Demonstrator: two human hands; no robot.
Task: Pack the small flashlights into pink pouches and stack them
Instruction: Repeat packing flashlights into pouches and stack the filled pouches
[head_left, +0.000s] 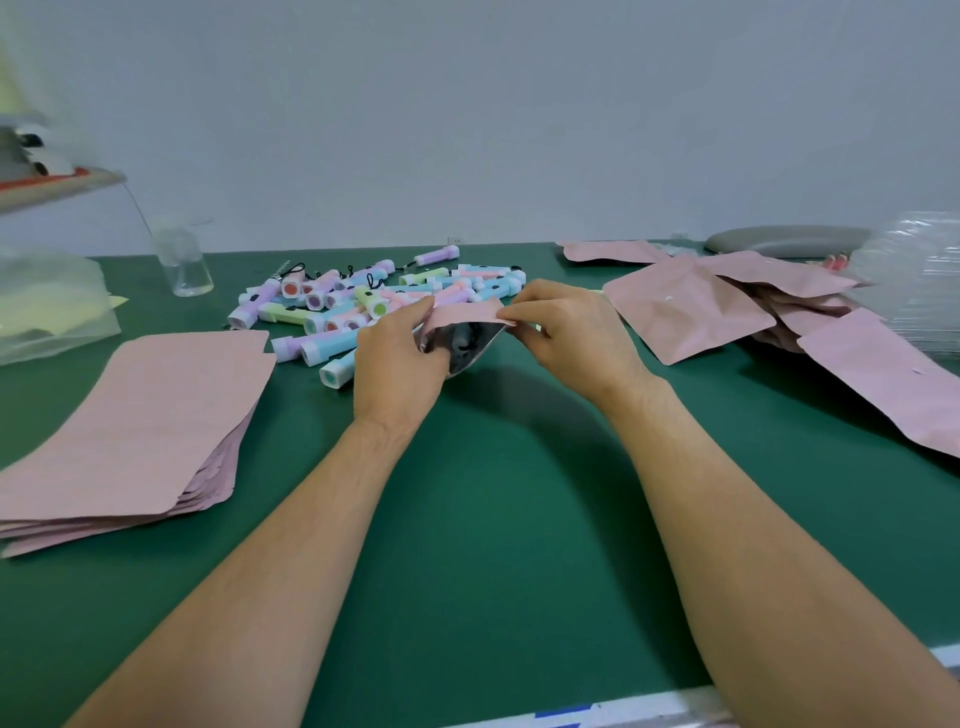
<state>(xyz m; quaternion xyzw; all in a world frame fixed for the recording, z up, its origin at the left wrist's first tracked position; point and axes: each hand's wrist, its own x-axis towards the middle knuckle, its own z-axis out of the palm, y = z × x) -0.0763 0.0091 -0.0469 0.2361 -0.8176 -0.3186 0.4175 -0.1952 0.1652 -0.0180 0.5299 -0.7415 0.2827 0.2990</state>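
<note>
A pink pouch with a silver lining is held open above the green table. My left hand pinches its left edge and my right hand pinches the top right rim. Something dark shows inside the mouth; I cannot tell what it is. Behind the hands lies a heap of several small pastel flashlights. A flat stack of empty pink pouches sits at the left. Filled pink pouches lie overlapping at the right.
A clear plastic cup stands at the back left beside a translucent bag. Crinkled clear plastic and a grey pad sit at the back right. The table's front edge has white trim.
</note>
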